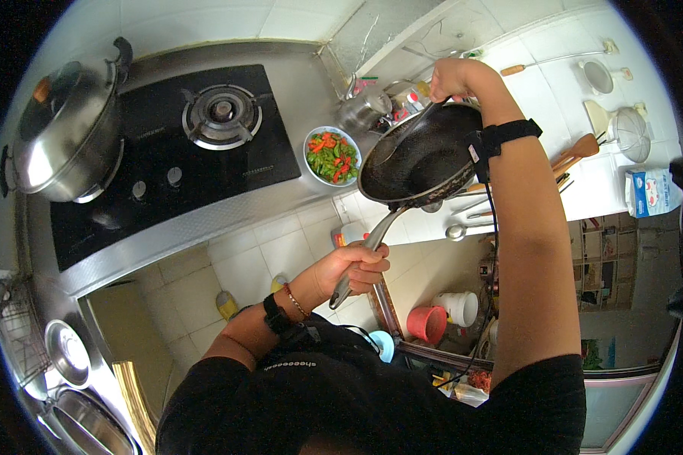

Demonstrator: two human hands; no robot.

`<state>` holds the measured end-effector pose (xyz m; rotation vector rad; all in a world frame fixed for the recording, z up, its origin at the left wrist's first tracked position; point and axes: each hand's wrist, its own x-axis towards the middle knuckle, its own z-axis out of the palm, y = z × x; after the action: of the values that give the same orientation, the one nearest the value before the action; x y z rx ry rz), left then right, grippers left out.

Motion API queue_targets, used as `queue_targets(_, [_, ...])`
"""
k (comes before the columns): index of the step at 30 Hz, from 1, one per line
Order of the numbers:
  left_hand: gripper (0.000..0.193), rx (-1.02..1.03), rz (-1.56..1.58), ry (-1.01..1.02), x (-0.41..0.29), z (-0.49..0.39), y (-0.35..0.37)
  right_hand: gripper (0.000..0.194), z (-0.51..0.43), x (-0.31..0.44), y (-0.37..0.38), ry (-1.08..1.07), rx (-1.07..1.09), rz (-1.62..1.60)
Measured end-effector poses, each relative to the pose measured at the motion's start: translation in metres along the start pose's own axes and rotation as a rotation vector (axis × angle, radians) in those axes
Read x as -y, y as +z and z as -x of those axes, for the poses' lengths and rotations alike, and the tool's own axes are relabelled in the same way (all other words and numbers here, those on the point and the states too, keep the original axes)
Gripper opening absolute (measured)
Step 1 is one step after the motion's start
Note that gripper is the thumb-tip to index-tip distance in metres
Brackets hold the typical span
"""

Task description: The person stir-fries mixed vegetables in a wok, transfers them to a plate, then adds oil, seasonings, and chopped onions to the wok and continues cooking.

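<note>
My left hand (359, 269) is closed around the metal handle (379, 231) of a black wok (432, 162), which tilts in the air to the right of the hob. Above it, my right hand (454, 78) grips the dark handle of a cooking utensil (408, 132). The utensil's far end reaches into the wok; its exact kind is hard to tell. The wok's visible inside shows only a dark, worn surface. Just left of the wok, a light bowl (315, 177) of chopped green and red peppers (334, 157) stands on the steel counter.
A black two-burner gas hob (199, 165) has a bare right burner (223, 111). A lidded steel pot (71, 148) stands on the left one. A metal kettle (364, 111) and bottles crowd the corner. Utensils hang on the tiled wall. A red bucket (427, 324) sits lower right.
</note>
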<state>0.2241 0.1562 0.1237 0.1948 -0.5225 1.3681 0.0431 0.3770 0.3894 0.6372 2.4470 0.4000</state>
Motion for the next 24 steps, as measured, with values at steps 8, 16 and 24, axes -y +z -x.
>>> queue_targets(8, [0.003,-0.044,-0.033,0.012,-0.001,0.002,0.001,0.017,0.009,-0.028,0.005,0.053,-0.001,-0.097])
queue_targets(16, [0.008,-0.003,0.071,-0.012,-0.002,0.002,0.002,0.022,0.004,-0.011,0.017,-0.002,0.014,-0.054])
queue_targets(24, [0.013,-0.045,0.008,0.014,-0.006,0.005,0.0,0.02,0.016,-0.014,0.019,0.01,-0.004,-0.205])
